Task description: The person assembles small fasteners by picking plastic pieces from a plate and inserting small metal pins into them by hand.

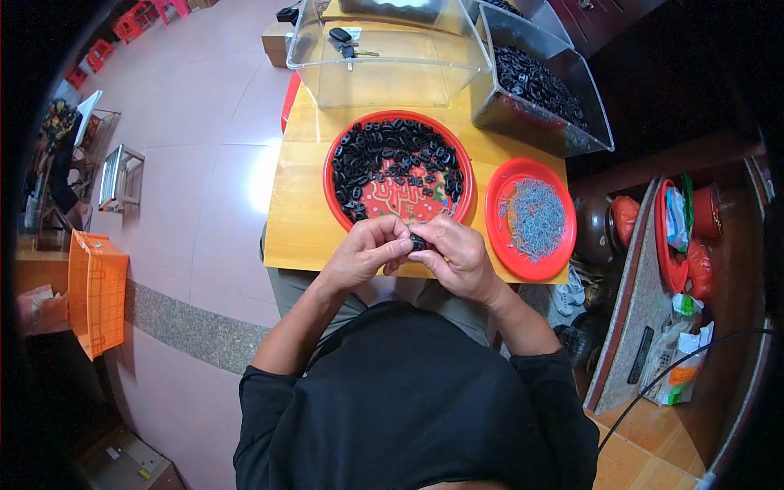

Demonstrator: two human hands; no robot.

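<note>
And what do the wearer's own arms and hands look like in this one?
The left hand and right hand are ungloved, with no watch or bracelet showing at either wrist. Both forearms are bare; short, plain black sleeves end around the elbows.

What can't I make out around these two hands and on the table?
All in the head view:
Black piece: mostly hidden by the left hand and right hand.
Silvery pieces on the red plate: too small to tell pins from screws.
Red tray: black parts cover much of its pattern.
Rear container: cut off by the upper edge.
</note>
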